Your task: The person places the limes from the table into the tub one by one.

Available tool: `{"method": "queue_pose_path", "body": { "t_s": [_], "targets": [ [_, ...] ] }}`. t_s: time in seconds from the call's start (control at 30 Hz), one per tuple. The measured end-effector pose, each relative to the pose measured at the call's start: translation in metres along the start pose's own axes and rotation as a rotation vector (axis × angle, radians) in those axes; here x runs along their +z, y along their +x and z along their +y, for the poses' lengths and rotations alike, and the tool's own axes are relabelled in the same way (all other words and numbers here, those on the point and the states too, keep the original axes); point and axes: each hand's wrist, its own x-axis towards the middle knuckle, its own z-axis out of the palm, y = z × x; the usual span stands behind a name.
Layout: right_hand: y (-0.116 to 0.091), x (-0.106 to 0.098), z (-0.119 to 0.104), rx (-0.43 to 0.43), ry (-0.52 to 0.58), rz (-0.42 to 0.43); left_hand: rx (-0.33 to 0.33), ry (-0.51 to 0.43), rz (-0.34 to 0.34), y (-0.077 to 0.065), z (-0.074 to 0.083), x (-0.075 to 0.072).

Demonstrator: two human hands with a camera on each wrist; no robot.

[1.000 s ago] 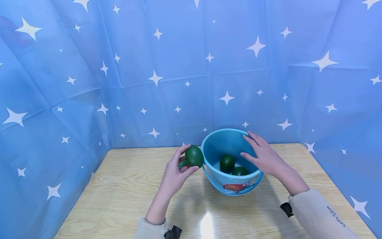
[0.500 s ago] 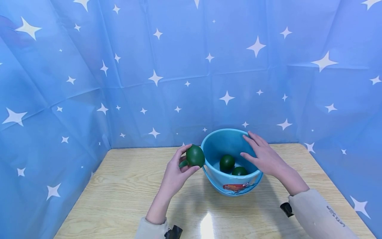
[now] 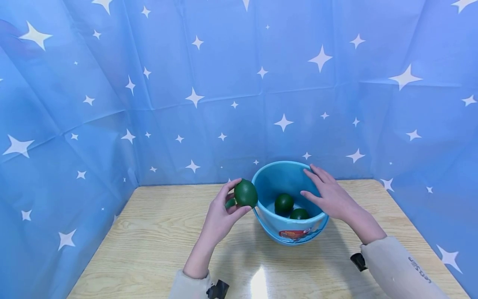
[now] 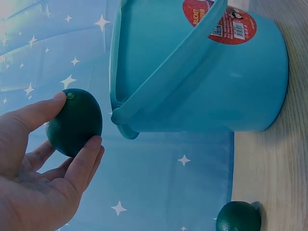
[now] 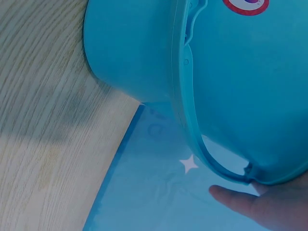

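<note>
My left hand (image 3: 218,216) pinches a dark green round fruit (image 3: 245,193) between thumb and fingertips, just left of the blue bucket (image 3: 287,176). In the left wrist view the held fruit (image 4: 77,122) shows a small pale stem nub. A second green fruit (image 4: 238,217) lies on the table, mostly hidden behind my left hand in the head view. Inside the bucket sit two more, one toward the middle (image 3: 284,203) and another fruit (image 3: 300,214) close to the near wall. My right hand (image 3: 332,197) is at the bucket's right rim, fingers fairly straight and spread over the opening.
The bucket stands upright toward the back of the wooden table (image 3: 160,241). Its handle (image 4: 168,67) hangs down along the near side, beneath a red label (image 3: 295,234). A blue star-patterned cloth (image 3: 209,124) encloses the back and both sides.
My left hand has shifted slightly up and to the right with the fruit, bringing it nearer the bucket rim. The right hand and bucket stay where they were.
</note>
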Motion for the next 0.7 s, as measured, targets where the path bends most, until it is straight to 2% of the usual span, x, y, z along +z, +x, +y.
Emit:
{"method": "queue_pose_path", "body": {
  "t_s": [0.7],
  "targets": [
    [-0.0004,0.0005,0.0003,0.009,0.001,-0.012,0.019,-0.011,-0.018,0.003,0.0063,0.0061]
  ]
}}
